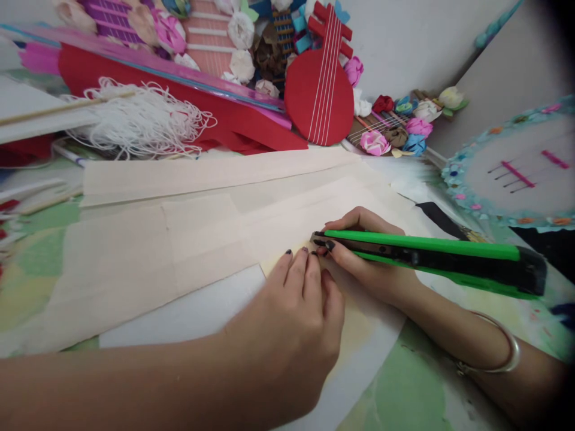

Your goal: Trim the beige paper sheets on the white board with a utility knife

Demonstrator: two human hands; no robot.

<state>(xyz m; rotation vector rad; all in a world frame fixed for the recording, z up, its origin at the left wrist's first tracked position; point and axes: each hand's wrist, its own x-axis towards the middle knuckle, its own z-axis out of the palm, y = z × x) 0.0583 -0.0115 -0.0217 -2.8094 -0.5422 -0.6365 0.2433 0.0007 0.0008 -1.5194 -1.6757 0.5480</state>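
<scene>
The right hand point(381, 284) holds a green cutter knife point(417, 244) near its front end, fingers narrow around it, and the tip of the blade point(313, 237) is just beside the fingertips of the left hand point(291, 323). The left fingers lie close together, a little bent, with their tips on the cream paper point(135, 251); whether they also pinch something underneath, one cannot tell. The knife, seemingly of hard plastic and metal, is probably light and stiff, and its body gives a sure hold well behind the blade. The cream paper looks thin and soft, easy to crease or tear, so it is better to take it by a wide edge, with a flat hand for support. It spreads from the left side to under the hands, and it partly covers a white sheet point(179, 317), which seems smoother and may slide. Below them is a green, patterned table cover point(408, 383). At the back lie a tangle of white string point(148, 120) and red material point(251, 126), and behind these stands a red guitar shape point(299, 96) with white strings, beside paper flowers point(375, 143). On the right, a rounded piece with a light blue border point(458, 194) stands near a black strip point(440, 220). A pale wall point(404, 42) closes the room behind.
</scene>
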